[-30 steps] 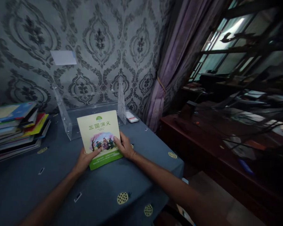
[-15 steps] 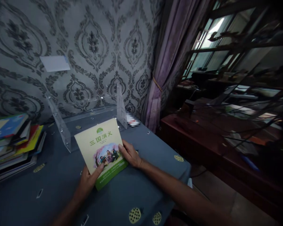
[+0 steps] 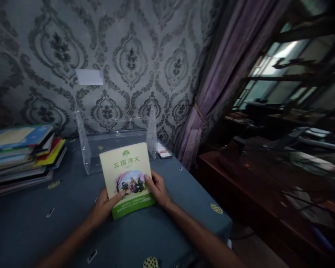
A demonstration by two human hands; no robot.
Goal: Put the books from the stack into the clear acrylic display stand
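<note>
A book (image 3: 131,162) with a cream and green cover, green Chinese characters and a picture of seated figures is held up above the table, its front facing me. My left hand (image 3: 104,206) grips its lower left edge, thumb lying on the cover and the other fingers hidden behind. On the right edge, my right hand (image 3: 158,188) holds it the same way, thumb on the picture. Behind the book stands a clear acrylic rack (image 3: 85,149) with upright side panels.
A stack of books (image 3: 19,156) lies on the left of the table, which has a blue patterned cloth (image 3: 72,208). A small blurred-out item (image 3: 164,150) sits right of the rack. Beyond the table's right edge are a purple curtain (image 3: 209,100) and a dark red wooden bench (image 3: 240,178).
The view has turned to the left, so the scene shifts right. Both hands keep hold of the book, which is now less tilted.
</note>
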